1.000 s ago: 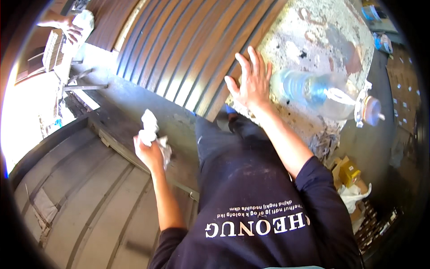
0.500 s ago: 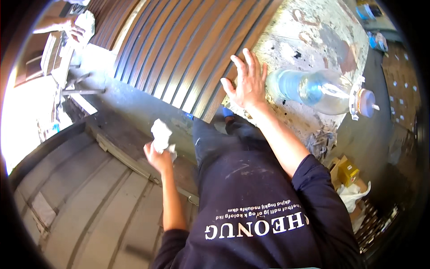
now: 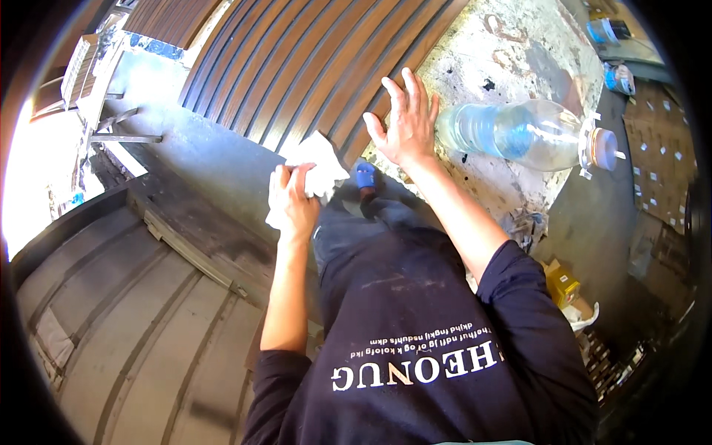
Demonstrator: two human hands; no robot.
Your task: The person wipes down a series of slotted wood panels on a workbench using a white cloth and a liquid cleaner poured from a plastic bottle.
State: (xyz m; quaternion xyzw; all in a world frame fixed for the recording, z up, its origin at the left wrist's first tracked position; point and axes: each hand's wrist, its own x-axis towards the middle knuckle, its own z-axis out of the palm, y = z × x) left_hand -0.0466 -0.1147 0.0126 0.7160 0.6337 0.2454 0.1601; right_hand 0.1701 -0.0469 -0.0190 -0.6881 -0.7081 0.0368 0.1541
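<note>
My left hand (image 3: 296,211) is closed on a crumpled white cloth (image 3: 320,165), beside the near end of a slatted brown wood panel (image 3: 297,67). The cloth overlaps the panel's near edge in view; whether it presses on it I cannot tell. Holding nothing, my right hand (image 3: 408,137) spreads its fingers at the panel's right edge, over the paint-stained tabletop (image 3: 512,67). Contact under that palm is hidden. Just right of it, a large clear plastic bottle (image 3: 512,137) lies on its side, its cap end pointing right.
Another slatted panel (image 3: 167,18) lies at the far left, with a stand leg (image 3: 130,139) below it. A ribbed grey surface (image 3: 141,326) fills the lower left. Cardboard (image 3: 656,141) stands at the right, and a yellow box (image 3: 564,285) sits below the table.
My left hand has risen with the cloth to the panel's near end, and the cloth has spread wider. My right hand's fingers have lifted slightly. Another person's hand at upper left is gone from view.
</note>
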